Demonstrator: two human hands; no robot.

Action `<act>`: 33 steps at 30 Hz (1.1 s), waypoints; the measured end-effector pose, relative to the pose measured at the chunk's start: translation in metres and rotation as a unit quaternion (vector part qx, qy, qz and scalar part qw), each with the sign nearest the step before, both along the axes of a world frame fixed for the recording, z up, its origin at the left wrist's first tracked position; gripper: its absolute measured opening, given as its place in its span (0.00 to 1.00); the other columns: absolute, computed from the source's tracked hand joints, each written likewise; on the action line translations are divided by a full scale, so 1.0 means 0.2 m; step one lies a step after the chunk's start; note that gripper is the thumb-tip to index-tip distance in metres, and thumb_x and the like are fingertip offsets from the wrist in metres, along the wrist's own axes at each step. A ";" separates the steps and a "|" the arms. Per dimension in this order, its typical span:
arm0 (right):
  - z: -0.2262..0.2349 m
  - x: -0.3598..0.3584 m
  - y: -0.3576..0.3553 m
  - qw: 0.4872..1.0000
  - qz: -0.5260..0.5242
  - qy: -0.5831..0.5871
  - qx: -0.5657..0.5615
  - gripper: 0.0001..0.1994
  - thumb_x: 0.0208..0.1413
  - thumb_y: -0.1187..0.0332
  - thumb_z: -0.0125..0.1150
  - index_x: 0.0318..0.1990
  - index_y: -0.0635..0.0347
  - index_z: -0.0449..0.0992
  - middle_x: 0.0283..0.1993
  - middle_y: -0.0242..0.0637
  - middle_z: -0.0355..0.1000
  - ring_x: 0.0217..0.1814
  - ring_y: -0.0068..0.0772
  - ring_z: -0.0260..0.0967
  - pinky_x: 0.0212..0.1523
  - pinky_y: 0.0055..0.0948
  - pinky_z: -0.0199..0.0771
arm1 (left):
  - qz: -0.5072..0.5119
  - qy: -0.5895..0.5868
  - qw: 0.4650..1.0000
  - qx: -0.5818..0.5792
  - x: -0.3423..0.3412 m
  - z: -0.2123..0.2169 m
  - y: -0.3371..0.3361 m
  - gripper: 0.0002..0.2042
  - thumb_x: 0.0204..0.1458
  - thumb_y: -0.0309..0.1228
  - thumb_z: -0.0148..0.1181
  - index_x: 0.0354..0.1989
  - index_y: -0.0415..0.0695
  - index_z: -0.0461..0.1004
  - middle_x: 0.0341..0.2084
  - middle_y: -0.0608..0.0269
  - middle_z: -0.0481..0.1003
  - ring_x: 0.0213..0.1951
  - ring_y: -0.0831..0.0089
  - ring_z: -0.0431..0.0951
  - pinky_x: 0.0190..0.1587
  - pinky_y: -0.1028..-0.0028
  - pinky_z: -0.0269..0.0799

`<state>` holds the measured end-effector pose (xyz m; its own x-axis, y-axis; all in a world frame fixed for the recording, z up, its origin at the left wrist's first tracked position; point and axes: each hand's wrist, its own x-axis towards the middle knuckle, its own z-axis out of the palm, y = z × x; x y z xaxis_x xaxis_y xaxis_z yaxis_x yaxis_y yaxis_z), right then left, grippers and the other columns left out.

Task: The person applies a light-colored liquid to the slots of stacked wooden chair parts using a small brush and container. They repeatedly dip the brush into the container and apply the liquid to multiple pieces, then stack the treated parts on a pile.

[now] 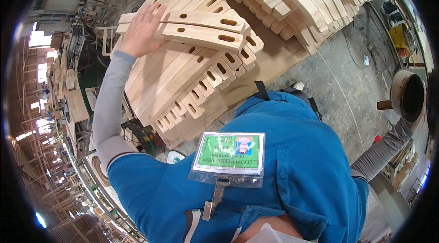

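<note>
On top of the stacked slotted wooden pieces (196, 67), left hand (141, 30) flat, fingers spread; right hand hidden beyond the frame's edge.

The picture is bright and mostly sharp. Daylight glows white through openings far left of the wooden stack (192, 60). The stack looks pale, with soft shadows under it. Edges bend and go black at the rim.
</note>
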<state>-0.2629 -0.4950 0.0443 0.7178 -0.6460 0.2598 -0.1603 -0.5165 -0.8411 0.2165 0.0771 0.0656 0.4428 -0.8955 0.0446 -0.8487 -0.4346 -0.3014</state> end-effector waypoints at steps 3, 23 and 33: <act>-0.03 -0.01 -0.04 0.999 -0.003 0.010 -0.037 0.23 0.55 0.61 0.44 0.57 0.59 0.57 0.55 0.38 0.60 0.56 0.32 0.60 0.56 0.32 0.61 | 0.012 0.056 0.996 0.070 0.10 -0.05 -0.03 0.41 0.27 0.29 0.65 0.56 0.42 0.51 0.52 0.51 0.59 0.57 0.56 0.55 0.59 0.59 0.48; -0.30 -0.19 -1.05 0.990 -0.085 -0.112 0.024 0.18 0.55 0.72 0.40 0.53 0.66 0.62 0.53 0.41 0.62 0.53 0.32 0.61 0.55 0.29 0.59 | 0.137 -0.098 0.892 -0.419 -0.18 0.47 -0.79 0.33 0.29 0.30 0.70 0.47 0.40 0.60 0.40 0.56 0.66 0.43 0.67 0.68 0.45 0.71 0.64; -0.01 -0.30 -1.71 0.912 -0.179 -0.253 0.270 0.14 0.51 0.68 0.54 0.43 0.67 0.68 0.39 0.37 0.66 0.39 0.24 0.67 0.38 0.22 0.70 | -0.012 -0.169 0.936 -0.307 -0.35 0.59 -2.07 0.34 0.31 0.23 0.65 0.52 0.43 0.58 0.47 0.55 0.64 0.51 0.59 0.62 0.54 0.66 0.56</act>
<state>-0.3232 -0.8373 0.0423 0.3122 -0.9472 0.0732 0.2411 0.0045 -0.9705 0.1460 -0.3369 0.1835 0.2896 -0.6642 0.6892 -0.7619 -0.5958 -0.2541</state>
